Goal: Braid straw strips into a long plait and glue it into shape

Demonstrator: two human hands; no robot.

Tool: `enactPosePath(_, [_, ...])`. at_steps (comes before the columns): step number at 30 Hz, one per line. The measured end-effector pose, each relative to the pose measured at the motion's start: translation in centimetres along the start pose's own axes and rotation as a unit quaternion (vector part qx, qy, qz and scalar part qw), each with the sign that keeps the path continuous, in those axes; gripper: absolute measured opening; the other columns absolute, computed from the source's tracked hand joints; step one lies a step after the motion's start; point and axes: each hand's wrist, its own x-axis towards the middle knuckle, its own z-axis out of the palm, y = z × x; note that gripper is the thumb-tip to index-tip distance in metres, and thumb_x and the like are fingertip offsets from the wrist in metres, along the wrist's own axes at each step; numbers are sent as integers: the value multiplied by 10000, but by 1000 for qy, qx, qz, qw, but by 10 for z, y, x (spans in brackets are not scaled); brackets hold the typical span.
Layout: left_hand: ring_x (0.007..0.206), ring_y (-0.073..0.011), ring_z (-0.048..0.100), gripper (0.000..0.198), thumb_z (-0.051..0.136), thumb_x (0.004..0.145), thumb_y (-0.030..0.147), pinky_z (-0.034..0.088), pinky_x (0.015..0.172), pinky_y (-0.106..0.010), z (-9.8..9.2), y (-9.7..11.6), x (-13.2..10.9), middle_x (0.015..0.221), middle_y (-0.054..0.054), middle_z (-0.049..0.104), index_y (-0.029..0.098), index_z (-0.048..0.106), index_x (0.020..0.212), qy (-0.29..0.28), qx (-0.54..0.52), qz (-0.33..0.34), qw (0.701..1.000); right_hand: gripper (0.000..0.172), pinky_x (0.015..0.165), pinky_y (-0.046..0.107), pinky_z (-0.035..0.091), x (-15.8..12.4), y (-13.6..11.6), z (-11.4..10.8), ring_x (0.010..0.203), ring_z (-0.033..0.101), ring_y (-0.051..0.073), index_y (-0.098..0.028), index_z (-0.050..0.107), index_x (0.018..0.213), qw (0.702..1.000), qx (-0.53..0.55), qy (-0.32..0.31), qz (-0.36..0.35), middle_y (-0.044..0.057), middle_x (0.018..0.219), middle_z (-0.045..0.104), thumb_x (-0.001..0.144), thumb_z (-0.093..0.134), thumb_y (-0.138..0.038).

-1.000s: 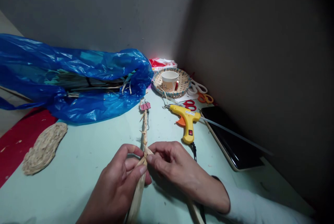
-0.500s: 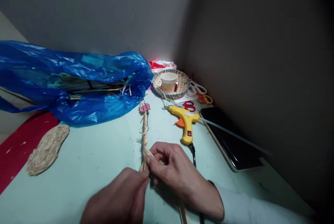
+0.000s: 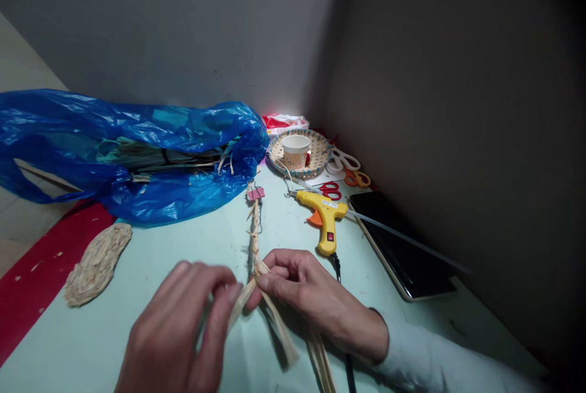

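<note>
A pale braid of dried plant fibre (image 3: 255,240) runs toward me along the table, its far end held by a pink binder clip (image 3: 256,193). My right hand (image 3: 306,295) pinches the braid's near end between thumb and fingers. Between the thumb and finger of my left hand (image 3: 178,326) is one loose fibre strand (image 3: 242,302), drawn out to the left. Another strand (image 3: 280,333) hangs free between the hands. More strands (image 3: 319,359) stick out below my right wrist.
A yellow glue gun (image 3: 327,219) with its cord lies right of the braid, near a black tablet (image 3: 403,246). Behind stand a woven basket (image 3: 323,149) holding a paper cup (image 3: 295,152), and scissors (image 3: 330,190). Left are a blue plastic bag (image 3: 192,198) of fibres and a woven oval piece (image 3: 98,265).
My left hand has moved left and away from my right, pulling a strand outward. The right hand keeps its pinch on the braid. The view has shifted slightly.
</note>
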Motion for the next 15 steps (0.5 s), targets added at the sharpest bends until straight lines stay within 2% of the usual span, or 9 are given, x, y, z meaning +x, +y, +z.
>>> enactPosePath(2, [815, -196, 632, 205, 524, 902, 433, 454, 736, -279, -4, -4, 17, 820, -3, 695, 249, 613, 924, -117, -171, -152, 966, 230, 506, 195, 250, 0, 2, 1, 522, 360, 74, -144, 559, 805, 1000, 9, -9, -7, -11, 650, 610, 865, 614, -359])
enactPosePath(3, [764, -172, 616, 195, 525, 903, 414, 459, 715, -260, -2, -6, 24, 761, 7, 670, 238, 599, 944, -198, -265, -182, 926, 246, 515, 197, 264, 0, 2, 1, 534, 385, 80, -147, 558, 812, 1000, 8, -11, -10, -11, 653, 611, 857, 625, -379])
enactPosePath(4, [630, -137, 559, 192, 541, 890, 398, 444, 628, -236, 1, -8, 28, 666, 24, 615, 217, 584, 935, -238, -339, -204, 887, 256, 523, 197, 278, 0, 3, 1, 548, 409, 86, -150, 559, 815, 1000, -3, -10, -15, -13, 654, 606, 849, 635, -392])
enactPosePath(6, [424, -66, 333, 213, 593, 849, 400, 291, 421, -180, 10, -11, 32, 574, 67, 517, 200, 555, 910, -290, -435, -268, 809, 248, 525, 199, 293, 0, 4, 1, 572, 435, 94, -151, 569, 818, 999, -48, 0, -22, -11, 674, 605, 849, 636, -387])
enactPosePath(8, [386, -34, 159, 250, 631, 813, 414, 122, 371, -166, 17, -12, 30, 556, 85, 491, 201, 542, 909, -302, -461, -315, 773, 200, 511, 200, 290, -1, 5, 0, 570, 421, 91, -150, 573, 828, 994, -104, 11, -28, -9, 695, 611, 865, 614, -342])
enactPosePath(9, [386, -34, 145, 248, 627, 814, 418, 104, 371, -169, 18, -12, 28, 556, 82, 500, 205, 548, 913, -292, -452, -321, 780, 165, 515, 200, 298, -2, 5, 0, 572, 421, 90, -150, 573, 845, 992, -124, 8, -33, -7, 704, 620, 880, 591, -309])
enactPosePath(11, [407, -59, 268, 198, 584, 846, 403, 214, 393, -180, 18, -12, 24, 576, 52, 536, 205, 578, 856, -266, -405, -284, 828, 110, 538, 198, 330, -4, 5, -1, 584, 450, 91, -152, 569, 885, 988, -153, -7, -37, -1, 724, 646, 909, 532, -254])
enactPosePath(13, [530, -112, 434, 226, 542, 878, 368, 357, 513, -215, 16, -13, 23, 609, 26, 549, 202, 587, 731, -247, -337, -221, 881, 107, 554, 196, 354, -8, 3, -1, 599, 496, 96, -161, 570, 886, 979, -199, -5, -34, 3, 731, 672, 921, 494, -228])
enactPosePath(15, [639, -147, 485, 292, 532, 887, 350, 390, 621, -243, 13, -14, 22, 620, 25, 525, 198, 573, 642, -241, -288, -193, 907, 131, 547, 198, 356, -14, -1, -1, 598, 528, 103, -172, 579, 850, 960, -277, 27, -31, 2, 708, 679, 921, 486, -231])
